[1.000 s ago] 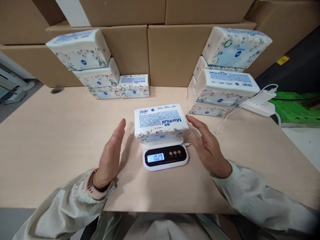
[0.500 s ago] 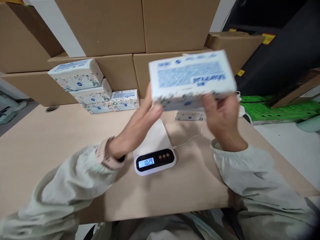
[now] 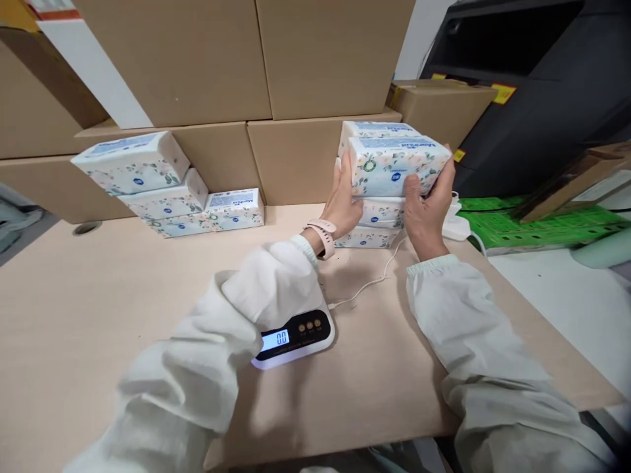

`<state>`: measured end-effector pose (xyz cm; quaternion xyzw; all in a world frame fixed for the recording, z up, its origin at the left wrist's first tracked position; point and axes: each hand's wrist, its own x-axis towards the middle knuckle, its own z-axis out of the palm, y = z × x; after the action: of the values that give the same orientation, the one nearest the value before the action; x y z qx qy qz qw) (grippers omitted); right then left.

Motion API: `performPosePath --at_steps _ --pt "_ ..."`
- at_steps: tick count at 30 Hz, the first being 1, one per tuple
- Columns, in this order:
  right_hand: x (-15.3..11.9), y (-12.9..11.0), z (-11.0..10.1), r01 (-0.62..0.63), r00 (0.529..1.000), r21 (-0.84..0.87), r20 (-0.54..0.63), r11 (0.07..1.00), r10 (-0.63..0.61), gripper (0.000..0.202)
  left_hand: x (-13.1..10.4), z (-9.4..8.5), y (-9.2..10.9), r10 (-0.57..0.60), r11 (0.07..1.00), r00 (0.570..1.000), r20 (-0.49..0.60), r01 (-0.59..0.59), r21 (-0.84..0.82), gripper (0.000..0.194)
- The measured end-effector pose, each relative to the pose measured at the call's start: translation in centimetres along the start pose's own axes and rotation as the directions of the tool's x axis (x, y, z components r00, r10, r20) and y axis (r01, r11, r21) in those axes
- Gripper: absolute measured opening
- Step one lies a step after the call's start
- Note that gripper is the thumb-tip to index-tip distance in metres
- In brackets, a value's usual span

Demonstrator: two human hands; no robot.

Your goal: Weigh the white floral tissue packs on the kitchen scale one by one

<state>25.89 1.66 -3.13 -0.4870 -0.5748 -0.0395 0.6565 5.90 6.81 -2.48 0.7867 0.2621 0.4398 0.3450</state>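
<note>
Between my two hands is a white tissue pack [image 3: 394, 167] with a blue and floral print, at the top front of the right-hand stack. My left hand [image 3: 342, 197] presses its left end with the fingers along the side. Round its right end curls my right hand [image 3: 428, 207], thumb on the front face. Below it are more tissue packs [image 3: 377, 213], and another lies behind it. Under my left forearm sits a white digital scale [image 3: 315, 335], its lit display reading 0.0; my sleeve hides part of its plate.
Another stack of tissue packs [image 3: 135, 164] stands at the left, with a single pack [image 3: 235, 209] beside it. Large cardboard boxes [image 3: 296, 161] line the back of the table. A white cable [image 3: 365, 286] runs from the scale, and a green crate [image 3: 542, 223] is at the right.
Both hands have carried the tissue pack away from above the scale, to the right and back onto the right-hand stack. The display went from 102.9 to 0.0.
</note>
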Motion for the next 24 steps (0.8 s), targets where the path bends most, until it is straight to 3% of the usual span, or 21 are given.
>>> performPosePath --at_steps 3,6,8,10,13,15,17,19,22,24 --pt "-0.1 0.7 0.2 -0.016 1.0 -0.002 -0.02 1.0 0.016 0.088 -0.5 -0.7 0.9 -0.05 0.996 0.999 -0.01 0.05 0.074 0.115" --pt "-0.3 0.5 -0.2 0.01 0.999 0.071 -0.041 0.997 -0.007 0.082 -2.4 -3.0 1.9 -0.03 0.986 0.999 -0.039 0.037 0.166 0.097" --pt "-0.3 -0.4 -0.6 0.083 0.991 0.102 -0.116 0.991 -0.071 0.074 -4.0 -5.9 2.0 -0.073 0.927 0.993 -0.097 0.103 0.361 0.069" --pt "0.0 -1.8 -0.9 0.209 0.948 0.09 -0.262 0.974 -0.179 0.056 -5.4 -9.6 1.6 -0.144 0.791 0.967 -0.209 0.239 0.563 0.043" --pt "-0.1 -5.0 -0.8 0.406 0.821 0.01 -0.444 0.914 -0.36 0.041 -6.6 -15.6 0.2 -0.199 0.603 0.912 -0.359 0.403 0.688 0.031" --pt "-0.7 -7.6 -0.4 0.483 0.768 -0.038 -0.461 0.875 -0.444 0.043 -6.9 -19.1 -1.0 -0.23 0.526 0.887 -0.401 0.46 0.715 0.029" --pt "-1.8 -9.9 0.2 0.55 0.758 -0.049 -0.391 0.834 -0.523 0.046 -7.0 -21.6 -2.2 -0.272 0.461 0.868 -0.415 0.496 0.736 0.025" --pt "-3.2 -11.6 0.8 0.649 0.736 -0.025 -0.235 0.76 -0.635 0.049 -7.0 -22.9 -3.2 -0.316 0.423 0.856 -0.41 0.514 0.746 0.023" --pt "-5.4 -13.1 1.9 0.755 0.655 0.04 0.004 0.654 -0.756 0.057 -7.2 -22.9 -4.2 -0.355 0.408 0.848 -0.394 0.519 0.751 0.036" --pt "-6.7 -13.5 2.7 0.749 0.651 0.072 0.105 0.658 -0.752 0.056 -7.5 -22.1 -4.4 -0.359 0.422 0.85 -0.384 0.515 0.746 0.031"
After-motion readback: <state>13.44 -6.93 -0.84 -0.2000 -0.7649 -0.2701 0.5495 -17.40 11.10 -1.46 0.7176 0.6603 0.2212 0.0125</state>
